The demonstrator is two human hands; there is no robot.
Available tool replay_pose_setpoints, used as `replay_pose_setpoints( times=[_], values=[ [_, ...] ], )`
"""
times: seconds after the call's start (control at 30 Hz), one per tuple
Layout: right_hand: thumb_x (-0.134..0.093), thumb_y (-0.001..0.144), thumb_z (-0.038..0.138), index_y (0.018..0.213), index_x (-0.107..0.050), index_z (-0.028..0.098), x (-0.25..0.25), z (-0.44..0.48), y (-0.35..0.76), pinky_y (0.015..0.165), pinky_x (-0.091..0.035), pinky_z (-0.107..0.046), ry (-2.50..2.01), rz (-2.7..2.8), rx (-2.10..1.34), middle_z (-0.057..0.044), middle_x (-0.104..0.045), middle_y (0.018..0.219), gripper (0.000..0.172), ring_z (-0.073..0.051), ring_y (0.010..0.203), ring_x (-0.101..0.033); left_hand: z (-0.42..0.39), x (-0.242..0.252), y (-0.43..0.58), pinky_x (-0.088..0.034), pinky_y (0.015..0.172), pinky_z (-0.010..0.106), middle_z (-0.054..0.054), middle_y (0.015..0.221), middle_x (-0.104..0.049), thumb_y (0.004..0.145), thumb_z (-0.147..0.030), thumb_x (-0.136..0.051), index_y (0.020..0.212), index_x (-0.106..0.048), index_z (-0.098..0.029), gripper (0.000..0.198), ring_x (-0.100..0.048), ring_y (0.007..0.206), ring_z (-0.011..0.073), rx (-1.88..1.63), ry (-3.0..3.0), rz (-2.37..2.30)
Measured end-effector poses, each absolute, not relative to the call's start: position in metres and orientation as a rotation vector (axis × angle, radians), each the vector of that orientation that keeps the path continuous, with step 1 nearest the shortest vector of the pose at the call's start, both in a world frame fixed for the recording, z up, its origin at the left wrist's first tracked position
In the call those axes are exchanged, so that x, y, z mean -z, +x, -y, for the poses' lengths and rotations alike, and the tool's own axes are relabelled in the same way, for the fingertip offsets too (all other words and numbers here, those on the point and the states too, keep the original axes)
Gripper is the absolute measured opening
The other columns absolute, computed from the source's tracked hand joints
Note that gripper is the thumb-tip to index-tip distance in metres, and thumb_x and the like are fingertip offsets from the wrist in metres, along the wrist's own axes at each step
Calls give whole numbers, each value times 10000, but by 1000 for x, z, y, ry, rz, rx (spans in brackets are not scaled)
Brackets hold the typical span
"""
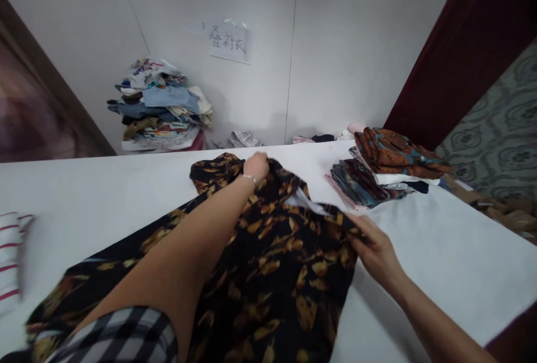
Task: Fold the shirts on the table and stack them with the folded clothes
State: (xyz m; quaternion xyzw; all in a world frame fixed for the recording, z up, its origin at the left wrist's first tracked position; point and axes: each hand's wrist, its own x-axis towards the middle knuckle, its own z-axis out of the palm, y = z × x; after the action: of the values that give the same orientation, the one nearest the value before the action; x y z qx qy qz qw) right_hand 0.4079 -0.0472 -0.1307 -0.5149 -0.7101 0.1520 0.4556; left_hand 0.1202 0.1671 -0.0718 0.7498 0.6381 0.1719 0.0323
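Observation:
A black shirt [285, 262] with a gold-brown print lies spread over the white table, reaching from the front edge to the middle. My left hand [257, 167], with a thin bracelet at the wrist, is closed on the cloth near the shirt's far end. Pinched between the thumb and fingers of my right hand [373, 245] is the shirt's right edge, lifted a little. Between the two hands a pale strip shows through a gap in the cloth. My left forearm crosses over the shirt and hides part of it.
On the white table [428, 251], a tall pile of clothes [168, 105] stands at the back left. Folded garments [369, 178] are stacked at the right, an orange-brown patterned one [398, 150] on top. A red-striped white cloth [10, 257] lies at the left edge. A handwritten paper [230, 42] hangs on the wall.

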Motion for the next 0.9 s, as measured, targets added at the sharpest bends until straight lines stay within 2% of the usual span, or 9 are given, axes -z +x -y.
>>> replay_pose_setpoints(
  times=[0.1, 0.2, 0.27, 0.33, 0.47, 0.6, 0.73, 0.83, 0.9],
  values=[
    [-572, 808, 262, 1331, -532, 261, 124, 6, 418, 939, -494, -387, -1326, 1570, -256, -69, -609, 1213, 524, -240, 1122, -574, -192, 31, 127, -358, 1063, 416, 218, 1322, -506, 919, -181, -344, 1305, -453, -78, 414, -465, 1265, 282, -731, 2284, -1954],
    [-612, 765, 301, 1418, -421, 208, 129, -21, 428, 995, -462, -475, -1399, 1540, -266, -111, -546, 1338, 687, -276, 1194, -540, -192, 23, 130, -294, 1124, 349, 193, 1458, -383, 904, -240, -448, 1420, -299, -65, 565, -375, 1352, 242, -796, 2307, -1829],
    [-617, 772, 335, 1398, -450, 207, 137, -21, 430, 984, -471, -502, -1440, 1628, -265, -130, -491, 1401, 660, -296, 1242, -507, -172, 34, 125, -267, 1144, 332, 153, 1490, -363, 885, -264, -496, 1400, -361, -99, 557, -345, 1377, 226, -779, 2347, -1727],
    [-584, 822, 350, 1324, -536, 228, 144, -4, 428, 998, -467, -507, -1428, 1743, -259, -120, -487, 1411, 519, -290, 1271, -488, -139, 51, 113, -285, 1139, 340, 112, 1458, -423, 873, -297, -514, 1301, -499, -149, 453, -389, 1347, 218, -754, 2393, -1586],
    [-518, 908, 302, 1221, -619, 266, 140, 59, 410, 1033, -462, -451, -1198, 2050, -444, -92, -612, 1279, 332, -231, 1209, -559, -44, 74, 71, -471, 955, 352, 58, 1101, -649, 887, -365, -482, 1054, -628, -192, 282, -610, 998, 187, -735, 2365, -1387],
    [-516, 899, 234, 1380, -485, 275, 122, 117, 380, 1087, -404, -437, -909, 2392, -608, -95, -506, 1413, 484, -227, 1347, -424, 60, 87, 25, -504, 853, 304, 17, 994, -664, 934, -410, -438, 979, -643, -226, 279, -624, 918, 162, -697, 2344, -1421],
    [-557, 840, 211, 1470, -345, 251, 120, 142, 345, 1147, -261, -504, -862, 2670, -445, -111, -367, 1515, 666, -260, 1436, -249, 140, 108, 3, -524, 804, 301, 33, 1039, -677, 905, -394, -526, 1073, -634, -246, 248, -637, 928, 177, -706, 2459, -1469],
    [-517, 851, 172, 1458, -356, 218, 129, 143, 321, 1143, -238, -510, -891, 2759, -333, -124, -548, 1339, 629, -239, 1305, -429, 174, 119, 9, -519, 780, 368, 57, 971, -677, 830, -346, -627, 1078, -636, -233, 273, -627, 873, 219, -687, 2636, -1482],
    [-476, 865, 135, 1407, -434, 196, 134, 142, 311, 1092, -318, -476, -933, 2805, -291, -99, -648, 1099, 547, -214, 1087, -557, 188, 121, 18, -502, 759, 393, 44, 839, -650, 825, -259, -605, 958, -651, -222, 145, -598, 788, 217, -663, 2716, -1503]
  ],
)
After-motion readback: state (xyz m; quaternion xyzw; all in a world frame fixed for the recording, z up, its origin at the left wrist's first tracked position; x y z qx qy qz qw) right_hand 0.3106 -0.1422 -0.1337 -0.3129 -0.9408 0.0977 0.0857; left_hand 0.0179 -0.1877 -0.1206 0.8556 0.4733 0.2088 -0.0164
